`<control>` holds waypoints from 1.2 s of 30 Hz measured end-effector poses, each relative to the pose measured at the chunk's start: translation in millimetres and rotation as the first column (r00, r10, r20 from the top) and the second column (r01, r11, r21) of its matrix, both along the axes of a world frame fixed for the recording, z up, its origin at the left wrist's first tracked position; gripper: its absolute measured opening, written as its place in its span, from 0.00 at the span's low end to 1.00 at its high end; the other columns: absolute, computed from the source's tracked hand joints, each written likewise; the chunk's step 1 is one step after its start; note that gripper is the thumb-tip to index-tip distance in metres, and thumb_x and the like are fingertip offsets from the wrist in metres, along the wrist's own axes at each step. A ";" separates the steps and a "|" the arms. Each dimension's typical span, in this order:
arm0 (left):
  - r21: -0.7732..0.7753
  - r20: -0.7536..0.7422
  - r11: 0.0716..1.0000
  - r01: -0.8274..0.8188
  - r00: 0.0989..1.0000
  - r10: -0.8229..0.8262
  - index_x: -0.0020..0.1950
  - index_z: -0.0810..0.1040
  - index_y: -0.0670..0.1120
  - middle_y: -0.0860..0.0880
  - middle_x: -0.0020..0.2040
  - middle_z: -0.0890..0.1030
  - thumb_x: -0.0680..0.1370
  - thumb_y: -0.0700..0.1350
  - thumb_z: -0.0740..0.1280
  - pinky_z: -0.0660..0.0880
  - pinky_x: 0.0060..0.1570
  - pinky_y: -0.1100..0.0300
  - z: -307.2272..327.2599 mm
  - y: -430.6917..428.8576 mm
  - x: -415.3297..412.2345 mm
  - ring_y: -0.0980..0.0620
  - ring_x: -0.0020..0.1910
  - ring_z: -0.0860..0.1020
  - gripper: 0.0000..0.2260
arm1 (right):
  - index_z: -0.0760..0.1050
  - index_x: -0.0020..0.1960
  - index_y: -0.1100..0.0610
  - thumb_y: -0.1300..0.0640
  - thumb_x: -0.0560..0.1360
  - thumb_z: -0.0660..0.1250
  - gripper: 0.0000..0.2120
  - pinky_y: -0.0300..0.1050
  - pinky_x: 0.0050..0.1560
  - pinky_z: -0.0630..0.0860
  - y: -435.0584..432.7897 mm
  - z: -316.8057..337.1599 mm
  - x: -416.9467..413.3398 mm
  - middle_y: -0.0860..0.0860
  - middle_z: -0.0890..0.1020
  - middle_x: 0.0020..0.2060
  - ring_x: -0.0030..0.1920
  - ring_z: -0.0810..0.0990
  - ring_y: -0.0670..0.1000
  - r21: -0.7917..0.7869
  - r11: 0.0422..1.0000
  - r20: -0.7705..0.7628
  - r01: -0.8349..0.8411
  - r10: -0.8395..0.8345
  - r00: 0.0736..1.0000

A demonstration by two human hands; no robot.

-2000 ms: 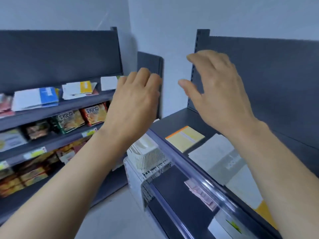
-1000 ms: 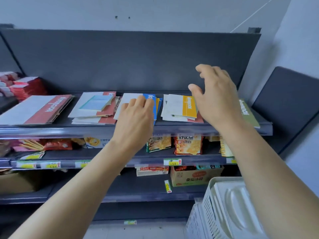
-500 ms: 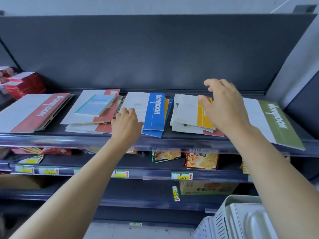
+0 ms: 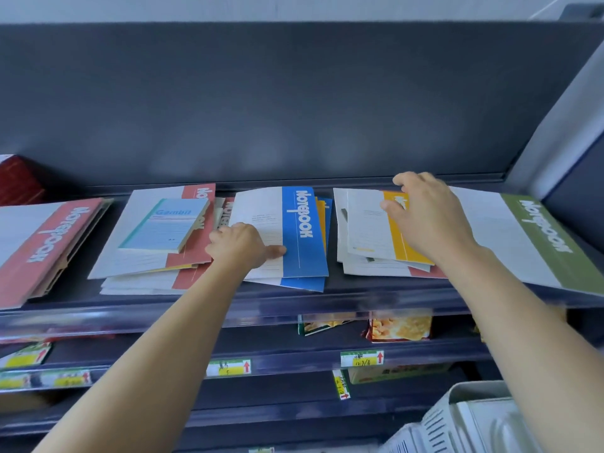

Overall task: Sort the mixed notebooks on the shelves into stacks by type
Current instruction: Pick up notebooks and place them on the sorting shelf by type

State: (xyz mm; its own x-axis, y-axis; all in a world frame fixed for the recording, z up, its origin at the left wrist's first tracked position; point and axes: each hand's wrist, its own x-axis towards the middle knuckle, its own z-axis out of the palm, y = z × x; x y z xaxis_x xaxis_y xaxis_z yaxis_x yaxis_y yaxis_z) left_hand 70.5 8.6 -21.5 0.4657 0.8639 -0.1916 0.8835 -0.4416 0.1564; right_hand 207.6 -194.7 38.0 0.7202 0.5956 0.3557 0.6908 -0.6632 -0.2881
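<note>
Here, the notebooks are spread in mixed piles along the top shelf (image 4: 359,299), directly ahead of both hands. The left hand (image 4: 240,245) is laid flat on the blue notebook (image 4: 302,233), thumb on the cover, nothing visibly clamped. The right hand (image 4: 426,219) is set on the yellow notebook (image 4: 397,230), fingers curled at its far edge; a firm grip cannot be told. Each book's long axis runs front to back, titles pointing away, so each hand is nearest its own pile.
</note>
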 end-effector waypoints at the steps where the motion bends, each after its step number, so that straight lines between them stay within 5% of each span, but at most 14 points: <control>1: -0.015 -0.007 1.000 0.005 1.000 -0.005 0.66 0.67 0.40 0.43 0.63 0.71 0.66 0.73 0.64 0.67 0.55 0.50 -1.5 3.5 -0.7 0.41 0.62 0.67 0.43 | 0.69 0.64 0.58 0.51 0.78 0.62 0.18 0.52 0.55 0.70 3.5 -2.3 1.5 0.56 0.75 0.59 0.59 0.71 0.59 -0.016 1.000 -0.011 0.009 -0.009 1.000; 4: -0.025 0.031 1.000 0.013 0.999 -0.012 0.67 0.67 0.39 0.43 0.62 0.72 0.64 0.74 0.64 0.68 0.54 0.50 -6.1 12.0 -3.0 0.41 0.60 0.69 0.46 | 0.69 0.64 0.59 0.50 0.77 0.62 0.19 0.53 0.57 0.70 10.1 -9.9 6.0 0.57 0.74 0.61 0.61 0.70 0.59 -0.060 0.998 -0.050 0.032 -0.035 0.998; 8: 0.037 0.174 0.999 -0.037 0.984 0.030 0.72 0.55 0.33 0.37 0.65 0.65 0.67 0.62 0.72 0.69 0.60 0.50 -3.4 10.1 -3.3 0.40 0.64 0.66 0.49 | 0.67 0.67 0.59 0.48 0.77 0.63 0.23 0.53 0.58 0.70 12.5 -21.7 14.8 0.58 0.73 0.63 0.62 0.71 0.61 -0.111 0.991 -0.102 0.069 -0.080 0.992; 16: 0.044 0.403 0.996 -0.080 0.913 0.056 0.62 0.64 0.36 0.38 0.58 0.75 0.77 0.41 0.67 0.70 0.44 0.52 2.8 14.8 -10.5 0.38 0.54 0.75 0.19 | 0.66 0.66 0.60 0.43 0.75 0.63 0.27 0.52 0.54 0.71 13.6 -52.9 35.3 0.59 0.72 0.62 0.61 0.70 0.62 -0.326 0.942 -0.241 0.084 -0.169 0.956; 26: -0.001 0.588 1.000 -0.024 0.809 0.020 0.59 0.66 0.39 0.38 0.57 0.75 0.80 0.43 0.59 0.65 0.43 0.52 24.8 10.2 -16.5 0.41 0.47 0.71 0.11 | 0.67 0.63 0.59 0.29 0.66 0.65 0.40 0.49 0.46 0.67 27.5 -60.0 51.6 0.58 0.74 0.58 0.58 0.71 0.60 -0.423 0.880 -0.306 0.218 -0.365 0.879; 30: 0.004 0.628 0.999 -0.041 0.778 0.030 0.57 0.66 0.39 0.40 0.53 0.75 0.81 0.43 0.57 0.65 0.42 0.52 27.8 6.5 -19.0 0.42 0.45 0.69 0.09 | 0.63 0.66 0.64 0.45 0.69 0.72 0.36 0.47 0.45 0.66 26.7 -54.5 54.8 0.60 0.71 0.61 0.60 0.70 0.59 -0.328 0.878 -0.309 0.350 -0.450 0.838; 33: 0.010 0.663 0.998 -0.055 0.748 0.035 0.55 0.66 0.39 0.43 0.48 0.73 0.81 0.42 0.56 0.66 0.42 0.53 31.0 0.5 -20.5 0.41 0.44 0.69 0.07 | 0.67 0.62 0.66 0.66 0.73 0.65 0.19 0.46 0.42 0.67 24.7 -53.2 53.5 0.62 0.73 0.59 0.58 0.74 0.61 -0.178 0.910 -0.326 0.373 -0.412 0.851; 36: 0.002 0.705 0.998 -0.064 0.708 0.044 0.52 0.65 0.41 0.46 0.46 0.72 0.81 0.39 0.55 0.64 0.40 0.54 37.4 -11.7 -19.6 0.42 0.44 0.69 0.03 | 0.64 0.62 0.66 0.68 0.74 0.61 0.17 0.48 0.41 0.67 15.6 -43.1 45.4 0.62 0.74 0.58 0.56 0.75 0.63 -0.033 0.929 -0.320 0.369 -0.360 0.876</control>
State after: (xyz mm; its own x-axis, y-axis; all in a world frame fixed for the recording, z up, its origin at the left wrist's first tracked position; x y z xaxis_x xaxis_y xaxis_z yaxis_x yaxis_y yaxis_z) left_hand 50.9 -3.1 15.9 0.4090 0.8917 0.1938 0.5437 -0.4087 0.7331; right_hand 253.0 -179.1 -5.1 0.9611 0.2622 0.0865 0.2713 -0.8388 -0.4719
